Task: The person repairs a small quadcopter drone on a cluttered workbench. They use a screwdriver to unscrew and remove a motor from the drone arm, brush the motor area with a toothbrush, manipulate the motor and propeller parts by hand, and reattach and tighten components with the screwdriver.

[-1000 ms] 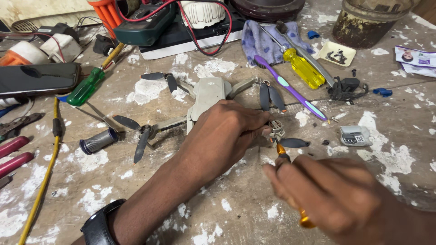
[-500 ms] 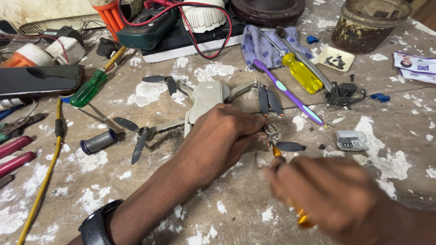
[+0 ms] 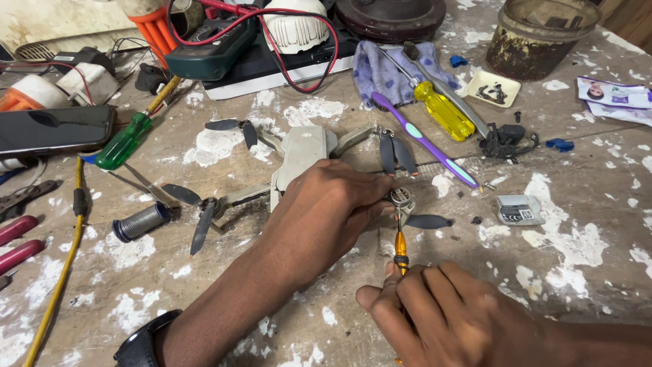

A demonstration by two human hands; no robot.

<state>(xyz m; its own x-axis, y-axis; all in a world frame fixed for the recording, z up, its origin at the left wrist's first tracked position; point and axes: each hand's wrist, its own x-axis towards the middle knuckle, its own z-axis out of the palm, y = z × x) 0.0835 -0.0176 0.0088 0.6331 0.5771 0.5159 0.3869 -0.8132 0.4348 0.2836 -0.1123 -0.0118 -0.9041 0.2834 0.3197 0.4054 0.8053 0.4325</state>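
Observation:
A small grey folding drone [image 3: 302, 153] lies on the paint-spattered bench with its arms spread and dark propeller blades [image 3: 396, 153] out. My left hand [image 3: 326, 211] rests over the drone's body, fingers pinching the front-right motor [image 3: 401, 198]. My right hand [image 3: 441, 312] grips a small orange-handled screwdriver [image 3: 401, 248], its tip standing on that motor. A loose-looking blade [image 3: 428, 221] lies beside the motor. A black watch [image 3: 146, 343] sits on my left wrist.
A purple toothbrush [image 3: 424, 139], yellow screwdriver [image 3: 445, 109], green screwdriver [image 3: 122, 143], solder spool [image 3: 139, 222], phone [image 3: 54, 128], multimeter with red leads [image 3: 210, 47], small white tray of screws [image 3: 494, 88], brown jar [image 3: 543, 34], small grey battery-like block [image 3: 519, 209], yellow cable [image 3: 61, 272].
My right hand has shifted left and lower, bringing the screwdriver upright onto the motor. My left hand stays on the drone.

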